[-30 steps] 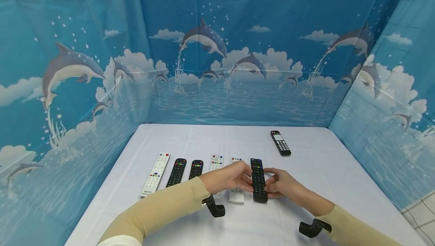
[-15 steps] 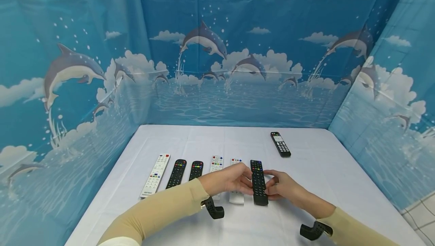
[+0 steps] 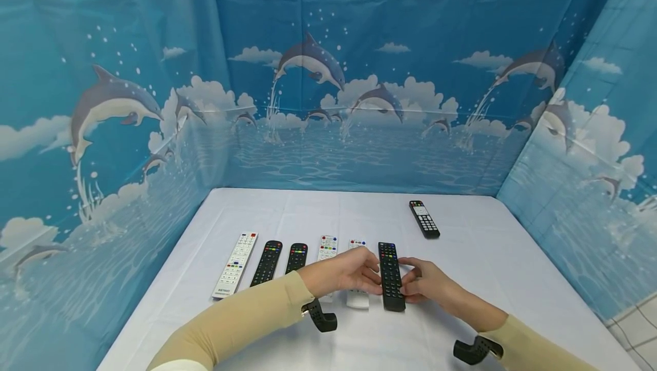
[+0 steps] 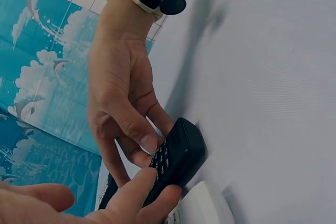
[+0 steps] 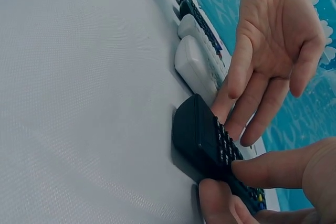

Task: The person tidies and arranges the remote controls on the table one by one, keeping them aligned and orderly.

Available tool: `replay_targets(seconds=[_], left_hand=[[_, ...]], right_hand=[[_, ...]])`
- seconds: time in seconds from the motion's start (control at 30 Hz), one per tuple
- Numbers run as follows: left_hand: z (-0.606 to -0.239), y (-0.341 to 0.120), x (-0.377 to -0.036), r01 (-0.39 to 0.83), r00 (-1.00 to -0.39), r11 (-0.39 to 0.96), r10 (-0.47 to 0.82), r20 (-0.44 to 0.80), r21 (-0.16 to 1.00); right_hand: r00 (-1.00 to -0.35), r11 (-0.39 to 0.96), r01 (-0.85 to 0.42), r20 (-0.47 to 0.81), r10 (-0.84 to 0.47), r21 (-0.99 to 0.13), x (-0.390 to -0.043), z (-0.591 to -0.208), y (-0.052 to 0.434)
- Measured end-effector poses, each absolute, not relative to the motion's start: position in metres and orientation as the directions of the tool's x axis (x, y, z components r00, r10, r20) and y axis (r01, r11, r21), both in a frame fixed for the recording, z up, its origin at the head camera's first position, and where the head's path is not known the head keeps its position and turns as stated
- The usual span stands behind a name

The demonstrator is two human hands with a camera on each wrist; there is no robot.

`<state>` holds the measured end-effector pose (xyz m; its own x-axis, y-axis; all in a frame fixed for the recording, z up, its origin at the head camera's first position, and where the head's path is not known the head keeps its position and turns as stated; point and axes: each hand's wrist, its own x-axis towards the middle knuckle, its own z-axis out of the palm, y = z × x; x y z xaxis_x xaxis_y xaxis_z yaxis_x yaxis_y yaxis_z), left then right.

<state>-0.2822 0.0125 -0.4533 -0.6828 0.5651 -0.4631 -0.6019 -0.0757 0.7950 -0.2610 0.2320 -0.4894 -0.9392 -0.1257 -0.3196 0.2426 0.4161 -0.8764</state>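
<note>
A black remote (image 3: 391, 275) lies on the white table (image 3: 513, 280) at the right end of a row of remotes. My left hand (image 3: 372, 280) rests its straight fingers (image 5: 247, 98) against the remote's left edge. My right hand (image 3: 409, 283) pinches the right edge, thumb (image 4: 137, 129) on the buttons and fingers at the side. Seen from the wrists, the remote (image 4: 178, 156) (image 5: 207, 140) lies flat on the cloth between both hands.
Left of the held remote lie a white remote (image 3: 357, 298), another white one (image 3: 327, 245), two black ones (image 3: 296, 257) (image 3: 267, 261) and a long white one (image 3: 235, 264). A further black remote (image 3: 424, 219) lies apart at the back right. Blue dolphin curtains wall in the table.
</note>
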Motion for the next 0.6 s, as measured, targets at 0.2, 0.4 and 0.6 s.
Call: replay_targets(seconds=[0.2, 0.4, 0.6], left_hand=[[-0.450, 0.010, -0.284, -0.586, -0.699, -0.088, 0.559, -0.447, 0.806], [-0.440, 0.010, -0.289, -0.538, -0.724, -0.073, 0.551, -0.415, 0.840], [-0.432, 0.019, -0.300, -0.519, -0.749, -0.094, 0.530, -0.399, 0.849]], right_hand=[[-0.941, 0.429, 0.238, -0.316, -0.121, -0.871, -0.262, -0.482, 0.232], [-0.950, 0.434, 0.230, -0.298, -0.096, -0.871, -0.269, -0.472, 0.239], [-0.949, 0.409, 0.231, -0.296, -0.103, -0.883, -0.279, -0.454, 0.250]])
